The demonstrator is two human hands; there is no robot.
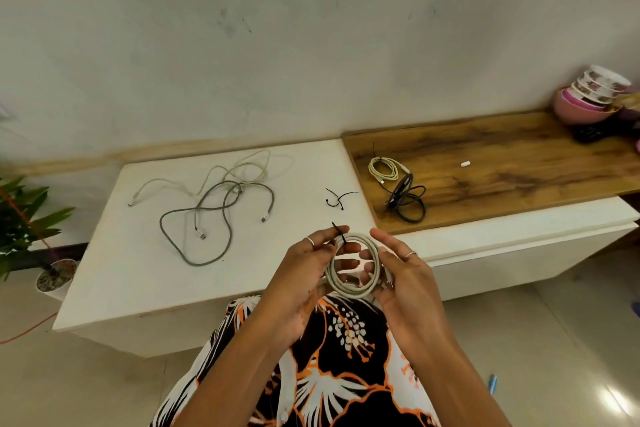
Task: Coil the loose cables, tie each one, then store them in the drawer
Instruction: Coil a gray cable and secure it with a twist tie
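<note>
A coiled white cable (349,289) is held upright between both hands above the front edge of the white cabinet top (145,274). My left hand (304,270) pinches a black zip tie (341,236) at the coil's top left. My right hand (401,270) grips the coil's right side. On the cabinet lie a loose grey cable (211,215) and a loose white cable (235,170), tangled together. Two spare black ties (339,199) lie further right. A tied cream coil (382,168) and a coiled black cable (407,199) rest on the wooden board (502,166).
Stacked bowls (592,97) stand at the far right end of the wooden board, and a small white piece (465,164) lies mid-board. A potted plant (31,229) stands on the floor at left. A wall rises behind the cabinet. No drawer shows.
</note>
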